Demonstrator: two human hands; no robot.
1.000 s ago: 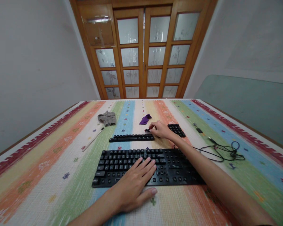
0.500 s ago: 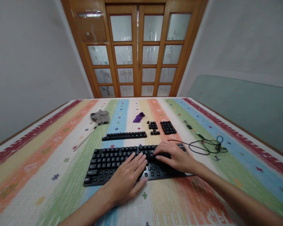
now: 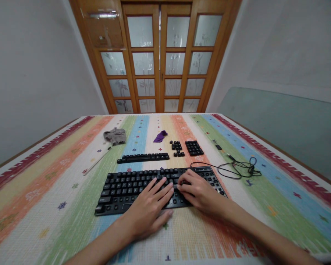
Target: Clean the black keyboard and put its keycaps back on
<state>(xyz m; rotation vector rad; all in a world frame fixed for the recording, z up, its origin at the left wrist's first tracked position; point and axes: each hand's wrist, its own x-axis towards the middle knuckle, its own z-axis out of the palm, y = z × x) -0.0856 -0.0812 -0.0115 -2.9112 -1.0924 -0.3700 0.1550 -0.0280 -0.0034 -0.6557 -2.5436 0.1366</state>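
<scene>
A black keyboard [image 3: 118, 189] lies before me, with keycaps on its upper left rows and bare switch posts along the lower rows and at the right end. My left hand [image 3: 151, 204] rests flat across its middle, fingers stretched out and slightly spread. Beside it, my right hand [image 3: 200, 191] bends over the right-centre keys, thumb and fingertips pinched together at the key area. Whatever is between those fingertips is too small and hidden to make out. Behind the keyboard sit loose keycaps: a long row [image 3: 143, 158], a small cluster [image 3: 177, 146] and a number-pad block [image 3: 194, 148].
A grey cloth [image 3: 115, 136] and a thin white stick with a dark tip [image 3: 98, 161] lie at the left. A purple cloth [image 3: 160, 136] is at the back. The keyboard's cable [image 3: 237, 171] coils at the right, near a small black piece [image 3: 218, 147]. A striped cloth [image 3: 71, 202] covers the table.
My right hand has shifted slightly left and down on the keyboard, uncovering more of its right end. My left hand stays flat in about the same place. The view has shifted slightly.
</scene>
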